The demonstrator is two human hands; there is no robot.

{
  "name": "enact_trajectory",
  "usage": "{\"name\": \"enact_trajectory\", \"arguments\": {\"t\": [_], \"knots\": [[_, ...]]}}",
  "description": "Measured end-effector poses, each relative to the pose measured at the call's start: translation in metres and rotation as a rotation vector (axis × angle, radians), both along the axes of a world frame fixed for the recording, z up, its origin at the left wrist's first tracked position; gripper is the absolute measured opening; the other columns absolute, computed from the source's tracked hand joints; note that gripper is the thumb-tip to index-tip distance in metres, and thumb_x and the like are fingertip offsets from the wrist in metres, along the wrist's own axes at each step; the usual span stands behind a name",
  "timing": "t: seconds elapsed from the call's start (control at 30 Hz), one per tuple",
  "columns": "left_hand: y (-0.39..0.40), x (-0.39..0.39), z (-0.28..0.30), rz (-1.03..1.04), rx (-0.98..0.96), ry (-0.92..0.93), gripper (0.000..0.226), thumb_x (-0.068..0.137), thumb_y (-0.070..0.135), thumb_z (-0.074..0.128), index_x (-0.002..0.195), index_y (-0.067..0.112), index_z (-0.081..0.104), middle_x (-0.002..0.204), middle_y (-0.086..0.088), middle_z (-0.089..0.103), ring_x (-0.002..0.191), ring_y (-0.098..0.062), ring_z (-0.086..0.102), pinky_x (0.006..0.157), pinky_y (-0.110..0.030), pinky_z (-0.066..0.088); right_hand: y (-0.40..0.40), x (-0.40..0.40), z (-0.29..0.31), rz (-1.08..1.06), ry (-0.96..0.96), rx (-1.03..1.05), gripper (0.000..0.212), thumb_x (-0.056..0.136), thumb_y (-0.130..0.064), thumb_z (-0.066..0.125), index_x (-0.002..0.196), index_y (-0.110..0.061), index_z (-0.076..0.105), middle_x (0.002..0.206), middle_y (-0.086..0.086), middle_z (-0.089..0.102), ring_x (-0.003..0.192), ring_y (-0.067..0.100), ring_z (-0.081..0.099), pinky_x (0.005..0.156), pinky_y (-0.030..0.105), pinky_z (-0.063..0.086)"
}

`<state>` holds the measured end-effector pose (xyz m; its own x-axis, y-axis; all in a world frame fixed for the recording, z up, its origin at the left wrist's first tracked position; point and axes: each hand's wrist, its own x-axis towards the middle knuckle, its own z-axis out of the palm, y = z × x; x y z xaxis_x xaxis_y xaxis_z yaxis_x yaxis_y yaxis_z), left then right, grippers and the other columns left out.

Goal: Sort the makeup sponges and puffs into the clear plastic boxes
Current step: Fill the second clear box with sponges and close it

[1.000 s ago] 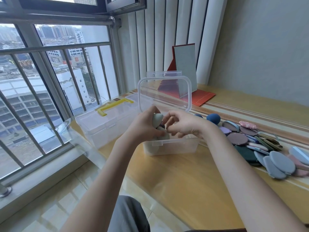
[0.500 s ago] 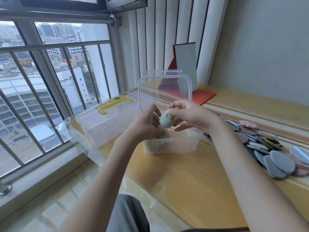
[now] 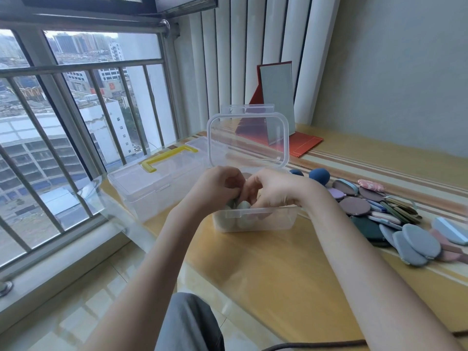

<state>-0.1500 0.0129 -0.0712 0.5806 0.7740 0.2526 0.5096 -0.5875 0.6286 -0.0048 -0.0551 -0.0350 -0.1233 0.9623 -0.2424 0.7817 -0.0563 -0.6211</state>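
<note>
Both hands over the small clear plastic box [image 3: 255, 220] with raised lid, near centre of the wooden table [image 3: 266, 274]. Left hand [image 3: 215, 186] fingers curled, right hand [image 3: 273, 190] fingers curled; what each grips, cannot tell. Pale green egg-shaped sponge [image 3: 243, 207] sits in the box just below them. Flat grey, purple puffs [image 3: 415, 239] piled on the right. Large clear box with yellow handle [image 3: 154, 183] on the left.

soft window daylight, warped edges

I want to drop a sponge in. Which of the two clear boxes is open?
The small box under both hands, its lid standing upright. The larger box to its left, with the yellow handle, is closed.
</note>
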Motion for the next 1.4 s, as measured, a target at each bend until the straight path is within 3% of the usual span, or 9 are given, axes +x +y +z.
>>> {"name": "enact_trajectory", "arguments": {"t": [0.13,0.3,0.5,0.7,0.8,0.9,1.13,1.3,1.4], "knots": [[-0.001,0.000,-0.003,0.030,0.008,-0.076,0.023,0.095,0.008,0.046,0.089,0.023,0.062,0.084,0.006,0.066,0.084,-0.015,0.062,0.075,-0.024,0.045,-0.002,0.005,0.004,0.029,0.018,-0.040,0.026,0.079,-0.012,0.075,0.103,-0.023,0.071,0.079,-0.007,0.063,0.072,0.007,0.062,0.056,0.013,0.047],[-0.001,-0.001,-0.003,0.006,-0.031,-0.124,0.027,0.098,0.002,0.037,0.100,0.019,0.058,0.089,0.008,0.069,0.096,-0.015,0.064,0.089,-0.032,0.050,-0.003,0.018,0.009,-0.272,0.363,-0.031,0.018,0.086,-0.010,0.071,0.098,-0.010,0.058,0.092,0.014,0.067,0.076,0.021,0.072,0.071,0.036,0.061],[-0.001,-0.001,-0.005,0.015,0.012,-0.135,0.034,0.092,-0.006,0.036,0.097,0.019,0.059,0.099,0.000,0.071,0.100,-0.015,0.063,0.091,-0.031,0.048,0.005,0.000,-0.005,-0.331,0.131,-0.025,0.034,0.090,-0.037,0.065,0.103,-0.006,0.069,0.093,0.013,0.073,0.080,0.020,0.074,0.072,0.031,0.061],[-0.001,0.000,-0.005,0.034,0.005,-0.127,0.034,0.092,-0.006,0.036,0.100,0.015,0.062,0.099,-0.001,0.068,0.099,-0.015,0.062,0.090,-0.030,0.049,0.004,-0.005,-0.006,-0.330,0.237,0.010,0.014,0.087,-0.018,0.066,0.101,-0.015,0.068,0.089,0.004,0.069,0.073,0.016,0.070,0.068,0.026,0.060],[-0.001,0.001,-0.004,0.042,-0.001,-0.135,0.036,0.090,-0.008,0.035,0.099,0.013,0.063,0.094,0.001,0.066,0.097,-0.017,0.063,0.088,-0.030,0.049,0.009,-0.012,-0.010,-0.324,0.192,0.082,0.004,0.083,-0.011,0.070,0.083,-0.016,0.069,0.083,0.007,0.067,0.072,0.019,0.066,0.068,0.028,0.060],[-0.001,0.001,-0.004,0.047,0.001,-0.151,0.037,0.087,-0.010,0.035,0.096,0.012,0.063,0.090,0.001,0.065,0.094,-0.017,0.063,0.086,-0.029,0.048,0.012,-0.018,-0.014,-0.330,0.128,0.121,0.008,0.081,-0.015,0.073,0.076,-0.015,0.067,0.082,0.008,0.066,0.070,0.021,0.063,0.069,0.030,0.060],[0.001,0.001,-0.006,0.045,0.019,-0.156,0.038,0.088,-0.011,0.034,0.094,0.014,0.062,0.093,0.001,0.065,0.092,-0.014,0.062,0.085,-0.025,0.048,0.005,0.004,0.001,-0.407,0.305,0.091,0.015,0.099,-0.017,0.053,0.102,-0.005,0.062,0.089,0.017,0.070,0.070,0.023,0.070,0.059,0.027,0.060],[0.000,0.001,-0.006,0.052,0.019,-0.179,0.040,0.085,-0.013,0.033,0.089,0.017,0.060,0.089,0.003,0.064,0.087,-0.012,0.060,0.077,-0.010,0.043,0.011,-0.001,-0.012,-0.449,0.102,0.204,0.019,0.096,-0.010,0.055,0.078,-0.017,0.057,0.092,0.013,0.065,0.078,0.028,0.071,0.072,0.039,0.061],[0.001,0.001,-0.007,0.064,0.051,-0.186,0.039,0.086,-0.012,0.037,0.088,0.019,0.061,0.089,0.004,0.063,0.088,-0.012,0.058,0.077,-0.011,0.043,0.012,-0.005,-0.015,-0.415,0.153,0.193,0.012,0.093,-0.013,0.060,0.084,-0.022,0.064,0.101,0.010,0.066,0.085,0.028,0.069,0.073,0.039,0.061]]}}
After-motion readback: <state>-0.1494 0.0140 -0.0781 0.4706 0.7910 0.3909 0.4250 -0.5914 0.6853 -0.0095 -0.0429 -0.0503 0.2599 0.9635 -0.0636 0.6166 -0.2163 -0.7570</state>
